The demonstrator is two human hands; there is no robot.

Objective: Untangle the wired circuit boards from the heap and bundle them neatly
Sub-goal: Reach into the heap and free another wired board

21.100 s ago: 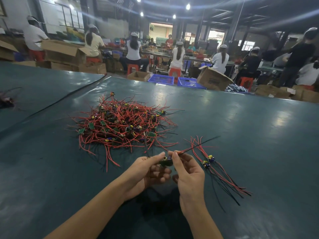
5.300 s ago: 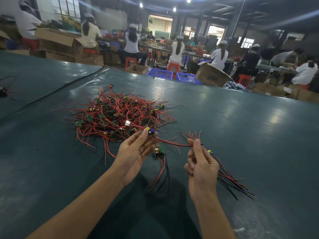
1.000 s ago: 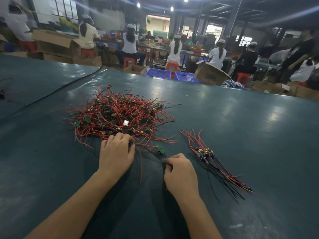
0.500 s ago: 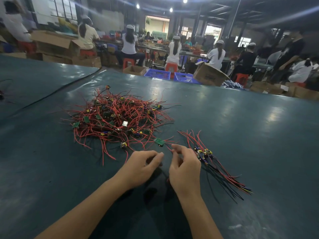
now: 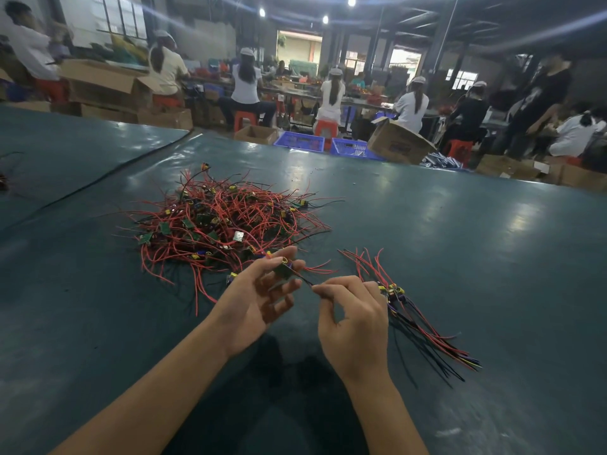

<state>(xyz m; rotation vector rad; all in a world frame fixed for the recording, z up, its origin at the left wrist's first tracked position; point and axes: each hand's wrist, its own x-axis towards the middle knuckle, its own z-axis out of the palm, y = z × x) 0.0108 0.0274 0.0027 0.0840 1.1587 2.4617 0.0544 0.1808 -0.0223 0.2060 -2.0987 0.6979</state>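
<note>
left hand [image 5: 259,303]: palm up, fingers half curled. Thumb and fingertips pinch a small circuit board [image 5: 283,270], held just above the table.
right hand [image 5: 356,320]: back to camera, thumb and forefinger closed in a pinch on the board's black wire [image 5: 303,280]. Other fingers loosely curled.
board position: between the two hands, at the heap's 5 o'clock edge, clear of the tangle.
board axis: the wire runs from the board toward 4 o'clock into the right pinch. Red leads stick out toward 3 o'clock past the left fingertips.
heap [image 5: 223,224]: red and black wires with small green boards, at 11 o'clock from the hands, loose ends splayed all round.
bundle [image 5: 414,320]: sorted boards lie at 3 o'clock, just beside the right hand. Long axis 11 to 5 o'clock, boards together near the 11 end, wire tails fanning to 5.
table [image 5: 460,257]: dark teal, glossy, lamp glare at 2 o'clock.
room: workshop. At 12 o'clock, seated workers [image 5: 246,83] in caps with backs turned, red stools [image 5: 244,118], blue crates [image 5: 300,141], cardboard boxes [image 5: 399,142].
</note>
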